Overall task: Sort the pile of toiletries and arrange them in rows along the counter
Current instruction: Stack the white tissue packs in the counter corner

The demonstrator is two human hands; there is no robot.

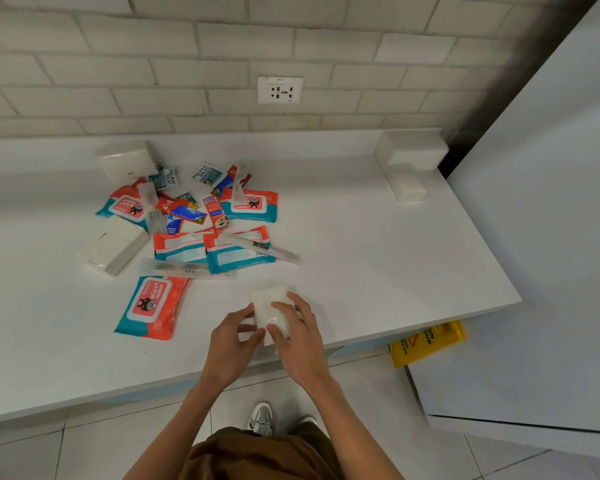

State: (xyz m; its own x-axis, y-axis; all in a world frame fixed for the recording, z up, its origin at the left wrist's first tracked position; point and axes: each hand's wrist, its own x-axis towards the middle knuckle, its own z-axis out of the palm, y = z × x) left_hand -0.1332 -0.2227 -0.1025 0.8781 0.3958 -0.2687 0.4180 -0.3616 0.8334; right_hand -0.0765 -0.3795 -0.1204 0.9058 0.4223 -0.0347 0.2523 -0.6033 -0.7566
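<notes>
A white tissue pack [270, 300] in glossy clear wrap lies just nearer than the pile of toiletries [194, 216], gripped both ways: left hand [234, 337] curled at its side, right hand [297, 336] curled across its top

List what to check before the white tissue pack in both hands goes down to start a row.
1. Grip: left hand and right hand both hold the white tissue pack: ok.
2. Bare counter to its right for a row: ok.
3. Apart from the nearest wipes pack: ok.
4. Matching packs located: back tissue pack, left tissue pack: ok.
5. Pile untangled: packaged toothbrush lies across the face-down wipes pack: not ok.
6. Held pack resting on the counter or lifted: cannot tell.
</notes>
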